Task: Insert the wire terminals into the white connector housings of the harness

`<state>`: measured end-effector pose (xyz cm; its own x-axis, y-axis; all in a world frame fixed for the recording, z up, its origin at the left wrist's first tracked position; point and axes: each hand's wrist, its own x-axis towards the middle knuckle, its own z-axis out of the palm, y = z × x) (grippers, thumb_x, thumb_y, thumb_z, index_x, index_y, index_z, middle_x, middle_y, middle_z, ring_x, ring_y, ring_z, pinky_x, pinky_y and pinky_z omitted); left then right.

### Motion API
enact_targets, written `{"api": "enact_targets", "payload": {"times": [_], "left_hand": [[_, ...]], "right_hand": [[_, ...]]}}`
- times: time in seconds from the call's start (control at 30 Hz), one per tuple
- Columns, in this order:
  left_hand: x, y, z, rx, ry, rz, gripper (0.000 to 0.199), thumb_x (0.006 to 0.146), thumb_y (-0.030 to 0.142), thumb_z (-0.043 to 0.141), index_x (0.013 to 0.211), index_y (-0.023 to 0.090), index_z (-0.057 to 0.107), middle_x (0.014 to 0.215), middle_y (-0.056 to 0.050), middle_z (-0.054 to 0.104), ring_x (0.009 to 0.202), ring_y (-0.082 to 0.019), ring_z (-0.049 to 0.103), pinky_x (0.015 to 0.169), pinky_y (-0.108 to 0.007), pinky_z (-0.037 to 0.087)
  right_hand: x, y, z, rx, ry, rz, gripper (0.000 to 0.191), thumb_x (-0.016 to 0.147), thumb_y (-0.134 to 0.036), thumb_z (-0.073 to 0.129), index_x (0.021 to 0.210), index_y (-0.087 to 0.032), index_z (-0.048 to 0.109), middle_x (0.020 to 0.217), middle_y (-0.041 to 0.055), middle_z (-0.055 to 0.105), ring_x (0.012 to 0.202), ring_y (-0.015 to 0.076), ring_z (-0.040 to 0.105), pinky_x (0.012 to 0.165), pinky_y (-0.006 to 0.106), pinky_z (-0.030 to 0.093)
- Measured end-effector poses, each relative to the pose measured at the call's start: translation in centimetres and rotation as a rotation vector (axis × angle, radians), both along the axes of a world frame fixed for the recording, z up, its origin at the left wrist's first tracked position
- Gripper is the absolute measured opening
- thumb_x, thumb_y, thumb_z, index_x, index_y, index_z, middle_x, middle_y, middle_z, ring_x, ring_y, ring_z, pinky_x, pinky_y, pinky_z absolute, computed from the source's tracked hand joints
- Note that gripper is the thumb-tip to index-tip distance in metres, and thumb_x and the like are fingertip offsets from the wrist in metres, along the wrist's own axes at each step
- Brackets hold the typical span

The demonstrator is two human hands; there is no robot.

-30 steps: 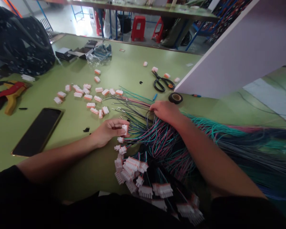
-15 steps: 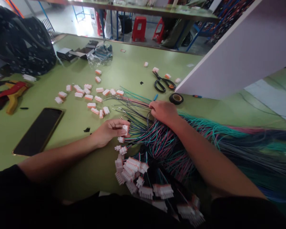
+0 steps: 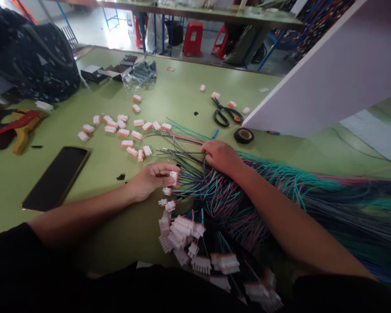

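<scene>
Left hand [image 3: 151, 180] pinching white-orange connector [image 3: 173, 177] at left end of wire bundle [image 3: 215, 187], on green surface [image 3: 179, 95]. Right hand [image 3: 220, 155] curled over wires, grip unclear. Loose connectors [image 3: 127, 143] far left.

The left forearm [image 3: 91, 202] slants up from a black sleeve [image 3: 14, 256], its left grip [image 3: 150, 180] pinched — thumb below, fingers stretched rightward. The right forearm [image 3: 286, 213] angles inward — right grip [image 3: 222, 156] back-up, fingers curled leftward.

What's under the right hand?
Coloured wires show on both sides of the right hand. Whatever lies directly beneath it is covered, so I can't tell.
</scene>
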<state>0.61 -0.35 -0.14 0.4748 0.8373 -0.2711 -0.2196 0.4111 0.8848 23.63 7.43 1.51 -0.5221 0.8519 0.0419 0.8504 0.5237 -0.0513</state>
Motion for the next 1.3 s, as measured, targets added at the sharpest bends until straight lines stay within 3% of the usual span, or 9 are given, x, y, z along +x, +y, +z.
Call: {"api": "enact_targets", "payload": {"times": [0.17,0.4,0.57,0.67,0.73,0.8,0.93,1.03,1.3], "left_hand": [[-0.1,0.1,0.0,0.029,0.028,-0.023,0.016,0.066,0.013,0.071,0.079,0.014,0.062,0.064,0.003,0.066,0.058,-0.010,0.063,0.060,-0.022,0.049],[0.0,0.1,-0.2,0.011,-0.021,0.022,0.024,0.062,0.012,0.073,0.083,0.015,0.062,0.063,0.004,0.065,0.060,-0.011,0.065,0.059,-0.022,0.050],[0.0,0.1,-0.3,0.015,-0.038,0.027,0.025,0.061,0.011,0.072,0.083,0.015,0.063,0.062,0.005,0.065,0.061,-0.012,0.066,0.059,-0.022,0.051],[0.1,0.2,-0.3,0.000,-0.046,0.031,0.025,0.061,0.011,0.072,0.083,0.014,0.062,0.063,0.005,0.065,0.061,-0.011,0.066,0.059,-0.022,0.050],[0.1,0.2,-0.3,-0.022,-0.059,0.032,0.026,0.060,0.010,0.072,0.083,0.014,0.061,0.064,0.005,0.065,0.061,-0.011,0.066,0.059,-0.022,0.051],[0.1,0.3,-0.5,-0.039,-0.077,0.044,0.028,0.060,0.010,0.072,0.085,0.014,0.060,0.064,0.006,0.064,0.060,-0.011,0.066,0.060,-0.022,0.051],[0.1,0.5,-0.8,-0.051,-0.081,0.061,0.034,0.061,0.010,0.072,0.093,0.015,0.058,0.066,0.005,0.064,0.060,-0.011,0.065,0.061,-0.024,0.052],[0.0,0.5,-0.9,-0.048,-0.083,0.056,0.031,0.063,0.010,0.071,0.091,0.015,0.059,0.068,0.004,0.064,0.061,-0.010,0.064,0.064,-0.025,0.052],[0.1,0.5,-0.8,-0.052,-0.077,0.077,0.029,0.062,0.009,0.071,0.087,0.015,0.058,0.067,0.005,0.063,0.061,-0.009,0.062,0.067,-0.026,0.053]], "right_hand": [[0.2,0.1,-0.2,0.051,0.094,-0.004,0.028,0.073,-0.010,0.042,0.083,-0.013,0.067,0.090,0.0121,0.067,0.085,0.0217,0.058,0.080,0.032,0.042],[-0.8,-0.6,1.1,0.183,0.199,-0.301,0.033,0.083,-0.020,0.041,0.108,-0.013,0.061,0.089,0.0109,0.067,0.080,0.0197,0.059,0.070,0.030,0.042],[-1.6,-0.9,2.8,0.070,-0.156,-0.453,0.028,0.083,-0.015,0.040,0.086,-0.012,0.068,0.083,0.0160,0.067,0.073,0.0234,0.060,0.059,0.031,0.036],[-1.6,-1.1,3.8,0.137,-0.030,-0.567,0.026,0.079,-0.013,0.042,0.084,-0.011,0.068,0.077,0.0151,0.067,0.070,0.0220,0.060,0.060,0.032,0.037],[-1.7,-1.6,4.2,0.101,0.237,-0.463,0.023,0.079,-0.020,0.046,0.085,-0.014,0.068,0.076,0.0101,0.067,0.068,0.0182,0.058,0.061,0.030,0.039],[-2.1,-2.3,4.2,-0.050,0.479,-0.244,0.020,0.077,-0.026,0.050,0.083,-0.017,0.068,0.073,0.0044,0.066,0.064,0.0137,0.056,0.059,0.027,0.039],[-3.5,-3.9,3.2,-0.329,0.662,0.057,0.018,0.074,-0.028,0.053,0.077,-0.019,0.067,0.070,0.0000,0.065,0.059,0.0097,0.052,0.056,0.023,0.038],[-4.2,-4.7,2.6,-0.383,0.708,0.092,0.015,0.074,-0.027,0.053,0.073,-0.018,0.066,0.069,-0.0003,0.064,0.061,0.0098,0.053,0.058,0.023,0.039],[-4.2,-5.8,2.5,-0.175,0.645,0.041,0.010,0.066,-0.017,0.048,0.059,-0.018,0.054,0.059,-0.0008,0.056,0.057,0.0100,0.048,0.058,0.024,0.035]]}}
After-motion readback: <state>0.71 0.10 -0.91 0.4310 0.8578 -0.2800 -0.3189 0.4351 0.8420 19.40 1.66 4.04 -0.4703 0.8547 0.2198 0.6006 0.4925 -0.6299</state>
